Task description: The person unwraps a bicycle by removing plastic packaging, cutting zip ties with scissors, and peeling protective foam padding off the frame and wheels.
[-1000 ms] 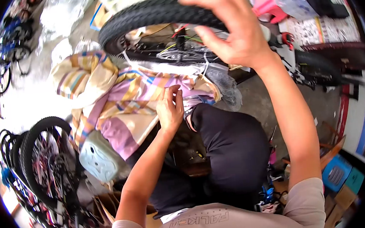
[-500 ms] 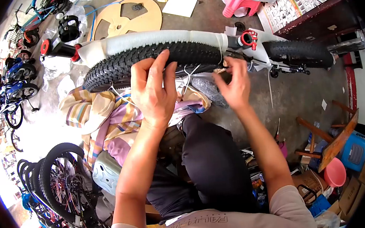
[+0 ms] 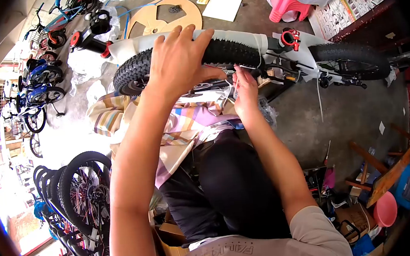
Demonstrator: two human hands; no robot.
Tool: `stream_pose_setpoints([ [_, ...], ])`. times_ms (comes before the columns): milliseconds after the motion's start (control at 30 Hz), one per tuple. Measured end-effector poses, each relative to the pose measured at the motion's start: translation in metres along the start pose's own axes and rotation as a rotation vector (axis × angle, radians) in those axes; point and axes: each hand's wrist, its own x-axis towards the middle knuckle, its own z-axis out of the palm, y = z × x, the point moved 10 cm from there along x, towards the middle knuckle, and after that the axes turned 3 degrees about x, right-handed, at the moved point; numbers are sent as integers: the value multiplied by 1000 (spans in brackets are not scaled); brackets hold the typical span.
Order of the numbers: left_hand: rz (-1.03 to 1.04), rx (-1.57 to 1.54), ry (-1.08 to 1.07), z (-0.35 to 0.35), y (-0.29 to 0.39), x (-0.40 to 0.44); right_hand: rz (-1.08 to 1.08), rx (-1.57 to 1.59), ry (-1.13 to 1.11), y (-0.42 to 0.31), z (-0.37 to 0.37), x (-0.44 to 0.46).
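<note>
The bicycle wheel's knobby black tire lies alongside the pale wrapped bicycle frame. My left hand is wrapped over the tire, its fingers reaching to the wrapping and its thumb stretched toward the right. Beside that thumb, my right hand pinches a thin white tie at the wheel's near side. The fingertips partly hide the tie. A striped cloth lies under the wheel, over my leg.
Another black tire is at the bicycle's right end. A pink stool stands beyond. Several bicycle wheels are at lower left. A wooden stool lies tipped at right, near a pink basin.
The wheel and wrapped frame came fully into view. My left hand moved up over the tire. My right hand, earlier apart from the left, is now close to its thumb and has closed on the tie.
</note>
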Motion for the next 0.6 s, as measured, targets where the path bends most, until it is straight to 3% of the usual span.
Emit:
stream_pose_setpoints([
  [33, -6, 5, 2, -1, -4, 6, 37, 79, -50, 7, 0, 5],
  [100, -58, 66, -225, 22, -12, 17, 190, 208, -97, 9, 12, 3],
  [133, -63, 73, -217, 20, -14, 22, 228, 285, -243, 7, 21, 4],
  [233, -108, 35, -365, 35, -19, 28, 253, 276, -296, -1, 29, 3],
  [600, -182, 48, -371, 30, -20, 26, 34, 66, -23, -18, 12, -7],
])
